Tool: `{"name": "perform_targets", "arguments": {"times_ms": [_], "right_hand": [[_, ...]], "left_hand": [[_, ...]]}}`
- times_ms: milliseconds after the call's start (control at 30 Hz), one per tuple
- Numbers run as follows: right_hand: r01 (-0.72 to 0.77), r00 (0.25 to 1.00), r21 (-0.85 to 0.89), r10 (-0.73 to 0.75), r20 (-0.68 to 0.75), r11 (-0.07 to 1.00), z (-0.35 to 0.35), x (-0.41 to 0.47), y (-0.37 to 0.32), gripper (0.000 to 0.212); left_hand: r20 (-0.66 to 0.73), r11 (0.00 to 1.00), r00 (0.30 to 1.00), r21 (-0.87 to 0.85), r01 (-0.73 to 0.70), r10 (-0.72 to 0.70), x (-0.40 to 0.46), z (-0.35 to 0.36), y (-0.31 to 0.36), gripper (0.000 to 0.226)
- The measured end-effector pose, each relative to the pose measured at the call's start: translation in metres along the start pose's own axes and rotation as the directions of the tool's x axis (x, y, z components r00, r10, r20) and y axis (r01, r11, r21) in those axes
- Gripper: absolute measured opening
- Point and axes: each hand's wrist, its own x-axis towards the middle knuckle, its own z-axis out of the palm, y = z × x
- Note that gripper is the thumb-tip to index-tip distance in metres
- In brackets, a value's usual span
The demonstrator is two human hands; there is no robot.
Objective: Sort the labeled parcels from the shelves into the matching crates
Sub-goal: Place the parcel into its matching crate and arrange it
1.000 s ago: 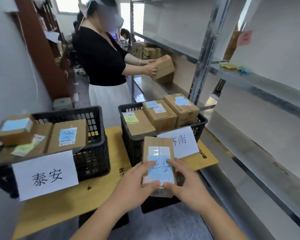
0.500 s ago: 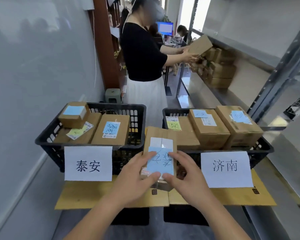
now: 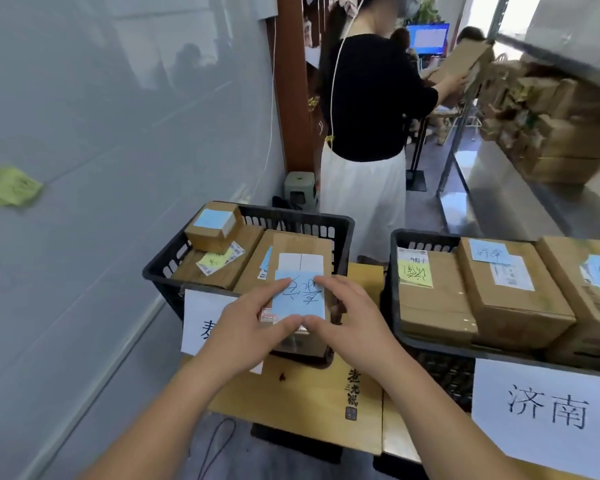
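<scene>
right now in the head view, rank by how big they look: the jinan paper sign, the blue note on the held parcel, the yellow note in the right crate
1. Jinan paper sign, clearly largest, though it is also nearest the camera.
2. Blue note on the held parcel.
3. Yellow note in the right crate, smallest.

A low wooden table [image 3: 298, 400] is carrying two black crates side by side. The left crate [image 3: 343, 230] is sitting on its far left part, wearing a white paper sign [image 3: 201, 320] on its near wall. To the right of that crate, the right crate [image 3: 399, 244] is resting on the table with its own white sign [image 3: 548, 414], reading 济南, hanging over the table's near edge.
</scene>
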Motion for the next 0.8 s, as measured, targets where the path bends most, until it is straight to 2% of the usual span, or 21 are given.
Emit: {"name": "perform_targets", "arguments": {"times_ms": [233,400,533,800], "right_hand": [[0.045,0.997,-0.036,-0.043,0.058,0.998,0.021,0.05,-0.012,0.066],[0.022,0.996,-0.088,-0.014,0.09,0.996,0.046,0.099,-0.022,0.071],[0.014,0.998,-0.104,-0.008,0.056,0.994,0.074,0.147,-0.027,0.073],[-0.114,0.993,-0.102,0.112,-0.018,0.988,0.14,0.251,-0.032,0.074]], "left_hand": [[-0.02,0.998,0.999,-0.045,0.043,-0.044,0.026,-0.026,-0.023,0.054],[-0.01,0.999,1.0,-0.028,0.025,-0.025,0.069,-0.052,-0.054,0.054],[0.027,1.0,1.0,-0.021,0.009,-0.008,0.115,-0.075,-0.087,0.056],[0.17,0.998,0.984,-0.027,0.056,-0.05,0.22,-0.112,-0.163,0.059]]}}
